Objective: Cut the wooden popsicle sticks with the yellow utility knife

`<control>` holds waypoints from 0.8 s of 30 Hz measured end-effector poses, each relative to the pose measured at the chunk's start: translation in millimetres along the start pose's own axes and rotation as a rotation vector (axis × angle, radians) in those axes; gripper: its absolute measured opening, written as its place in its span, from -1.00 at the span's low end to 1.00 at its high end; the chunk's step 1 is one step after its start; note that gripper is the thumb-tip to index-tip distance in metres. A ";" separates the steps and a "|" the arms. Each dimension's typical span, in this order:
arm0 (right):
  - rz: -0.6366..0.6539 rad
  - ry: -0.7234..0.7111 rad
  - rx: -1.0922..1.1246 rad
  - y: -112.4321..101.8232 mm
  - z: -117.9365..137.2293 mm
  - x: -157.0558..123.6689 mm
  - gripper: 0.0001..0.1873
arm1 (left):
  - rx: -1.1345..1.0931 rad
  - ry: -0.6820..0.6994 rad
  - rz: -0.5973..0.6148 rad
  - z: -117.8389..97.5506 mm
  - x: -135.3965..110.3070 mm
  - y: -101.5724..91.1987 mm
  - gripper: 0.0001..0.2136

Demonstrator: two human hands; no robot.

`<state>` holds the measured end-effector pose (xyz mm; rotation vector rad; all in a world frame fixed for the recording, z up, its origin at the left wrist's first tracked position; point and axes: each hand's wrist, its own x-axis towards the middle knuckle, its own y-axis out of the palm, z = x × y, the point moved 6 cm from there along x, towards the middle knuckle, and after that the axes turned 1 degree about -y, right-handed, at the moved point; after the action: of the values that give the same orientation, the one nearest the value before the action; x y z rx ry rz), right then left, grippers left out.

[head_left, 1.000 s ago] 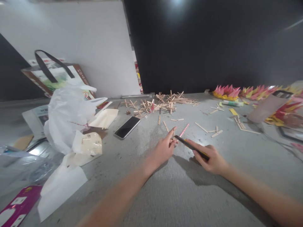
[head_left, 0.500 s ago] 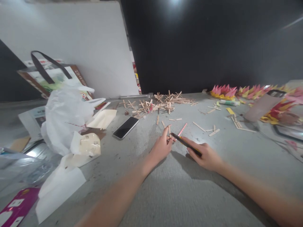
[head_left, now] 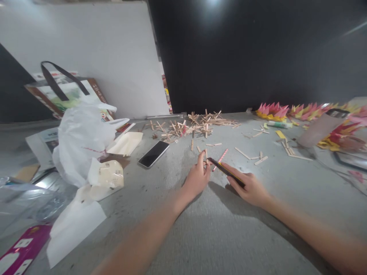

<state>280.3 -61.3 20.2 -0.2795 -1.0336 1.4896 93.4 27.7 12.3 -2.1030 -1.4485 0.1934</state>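
Right hand point(head_left: 252, 188) is gripping the cutter point(head_left: 226, 172), left hand point(head_left: 197, 178) is pinching a stick point(head_left: 205, 154) on the floor point(head_left: 218, 233) right at the tip. A slip could be nicking that left hand; the stick pile point(head_left: 200, 126) is lying beyond.

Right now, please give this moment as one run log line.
left hand: fingertips on wooden stick | right hand: holds knife, tip at the stick | nearby: pink straw, phone, stick pile

Dark cutter point(head_left: 223, 169) — tip at wooden stick point(head_left: 205, 153).
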 end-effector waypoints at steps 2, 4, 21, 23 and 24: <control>-0.012 0.002 -0.007 0.7 -1.9 -0.6 -0.43 | -0.007 -0.010 -0.011 0.0 -0.3 -1.2 -0.47; -0.017 0.001 -0.008 1.8 -3.6 -1.2 -0.44 | -0.010 -0.007 -0.018 -0.5 -0.3 -2.3 -0.51; 0.009 0.014 0.026 3.1 -5.3 -1.6 -0.43 | -0.056 -0.027 0.010 5.1 1.9 0.4 -0.56; 0.016 0.014 0.033 3.5 -6.3 -1.9 -0.42 | -0.084 -0.047 0.021 6.1 2.0 0.8 -0.56; 0.016 0.013 0.036 3.4 -6.5 -2.0 -0.42 | -0.097 -0.053 0.027 6.5 2.1 1.0 -0.56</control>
<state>283.0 -59.8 13.3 -0.2717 -0.9954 1.5172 92.3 31.8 6.8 -2.2114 -1.4888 0.1944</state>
